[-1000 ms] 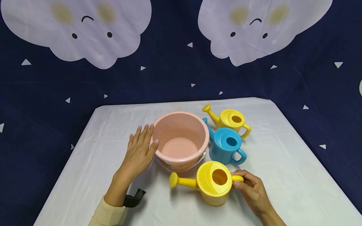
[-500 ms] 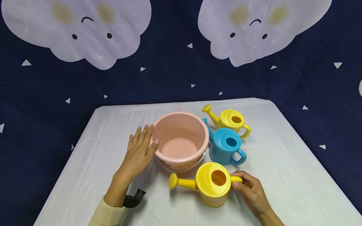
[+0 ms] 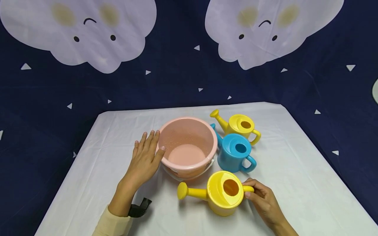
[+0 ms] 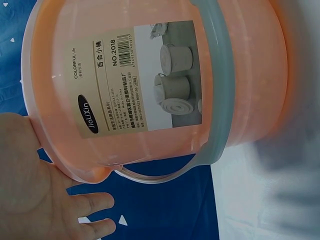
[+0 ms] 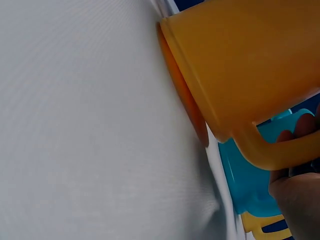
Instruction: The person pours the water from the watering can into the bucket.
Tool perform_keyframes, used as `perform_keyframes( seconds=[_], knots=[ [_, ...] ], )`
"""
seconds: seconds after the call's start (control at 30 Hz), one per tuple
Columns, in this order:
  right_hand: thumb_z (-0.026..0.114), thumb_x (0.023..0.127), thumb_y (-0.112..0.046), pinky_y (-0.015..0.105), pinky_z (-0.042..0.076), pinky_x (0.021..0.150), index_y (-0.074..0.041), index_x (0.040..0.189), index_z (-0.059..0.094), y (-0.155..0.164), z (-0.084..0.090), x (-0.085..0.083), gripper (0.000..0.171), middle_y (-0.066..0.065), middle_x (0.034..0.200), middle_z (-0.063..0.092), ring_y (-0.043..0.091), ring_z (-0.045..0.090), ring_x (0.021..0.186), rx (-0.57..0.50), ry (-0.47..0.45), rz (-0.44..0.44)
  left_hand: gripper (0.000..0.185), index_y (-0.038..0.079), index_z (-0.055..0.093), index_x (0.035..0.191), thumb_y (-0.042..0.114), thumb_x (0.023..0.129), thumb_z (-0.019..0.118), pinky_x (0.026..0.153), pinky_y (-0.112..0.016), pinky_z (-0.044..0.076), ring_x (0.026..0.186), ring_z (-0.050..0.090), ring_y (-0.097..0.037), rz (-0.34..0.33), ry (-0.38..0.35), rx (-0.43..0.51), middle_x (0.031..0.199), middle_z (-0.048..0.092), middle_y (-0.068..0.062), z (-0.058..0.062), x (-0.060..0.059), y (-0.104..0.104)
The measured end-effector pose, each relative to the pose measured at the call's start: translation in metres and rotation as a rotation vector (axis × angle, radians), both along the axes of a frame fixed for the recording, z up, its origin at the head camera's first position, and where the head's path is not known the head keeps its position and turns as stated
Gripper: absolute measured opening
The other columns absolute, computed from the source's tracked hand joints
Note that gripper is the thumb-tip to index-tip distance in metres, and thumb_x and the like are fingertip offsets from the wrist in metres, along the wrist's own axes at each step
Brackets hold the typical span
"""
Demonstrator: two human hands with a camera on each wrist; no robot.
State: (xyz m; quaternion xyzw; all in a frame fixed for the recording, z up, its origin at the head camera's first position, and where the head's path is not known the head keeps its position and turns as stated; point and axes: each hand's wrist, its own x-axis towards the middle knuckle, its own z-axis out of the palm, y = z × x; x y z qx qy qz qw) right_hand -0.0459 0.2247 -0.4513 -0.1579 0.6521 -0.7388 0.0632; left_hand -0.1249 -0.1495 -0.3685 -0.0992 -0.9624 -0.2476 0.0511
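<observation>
A dark blue cloth with white clouds and small triangles hangs behind everything, well beyond both hands. In front of it lies the white table, on which both hands rest or work.

The pink bucket stands upright just right of the left hand. That hand lies flat against the bucket's outer wall, fingers straight and together, thumb at the rim; it presses or touches rather than grips. In the left wrist view the bucket fills the frame, with a printed label and a pale blue-grey handle folded down along its side, and the left hand shows open palm and spread fingers at the rim.

The near yellow watering can sits between the two hands, close in front of the bucket, its spout pointing toward the left hand. The right hand pinches its handle with curled fingers and thumb. The right wrist view shows the can's body tipped, only the edge of its base against the table, and fingertips wrapped over the handle.

A blue watering can stands just beyond the right hand, touching or nearly touching the bucket. A second yellow watering can stands farther off, behind the blue one.
</observation>
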Motion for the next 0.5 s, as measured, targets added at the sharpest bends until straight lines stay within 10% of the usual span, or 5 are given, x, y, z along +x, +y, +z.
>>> perform_keyframes(
  seconds=[0.5],
  knots=[
    [0.044, 0.094, 0.006, 0.023, 0.052, 0.079, 0.013, 0.113, 0.052, 0.0003, -0.0028, 0.0014, 0.021, -0.001, 0.106, 0.059, 0.008, 0.057, 0.092, 0.076, 0.000, 0.032, 0.064, 0.018, 0.011, 0.153, 0.050, 0.100, 0.026, 0.116, -0.059, -0.001, 0.148, -0.001, -0.033, -0.003, 0.001, 0.004, 0.159, 0.014, -0.014, 0.0001, 0.0000, -0.0006]
  ],
)
